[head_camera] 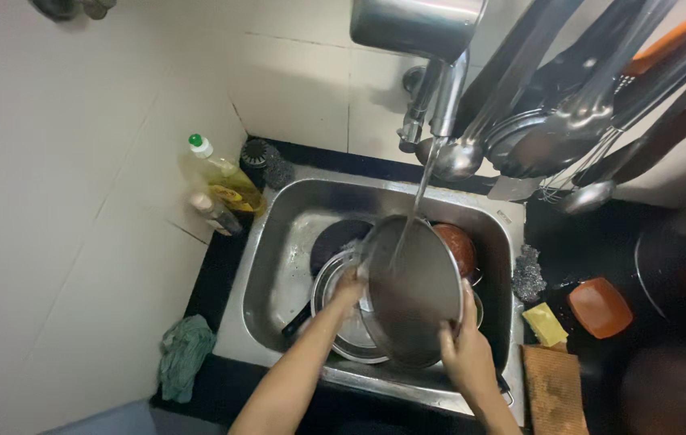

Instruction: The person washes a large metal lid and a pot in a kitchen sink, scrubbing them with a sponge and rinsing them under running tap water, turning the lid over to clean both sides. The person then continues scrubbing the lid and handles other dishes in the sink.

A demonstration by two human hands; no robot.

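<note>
A round steel plate (411, 290) is held tilted over the steel sink (278, 266), under a stream of water from the tap (431, 105). My left hand (349, 286) grips its left rim. My right hand (465, 348) holds its lower right edge. Beneath the plate lie a steel bowl (335, 318), a dark pan (335, 242) and a reddish-brown dish (457, 246).
A yellow dish-soap bottle (226, 179) and a smaller bottle (214, 213) stand at the sink's left corner. A green cloth (184, 354) lies at the front left. To the right sit a steel scrubber (528, 274), yellow sponge (546, 324), orange dish (599, 307) and brown pad (554, 388). Ladles (552, 137) hang above.
</note>
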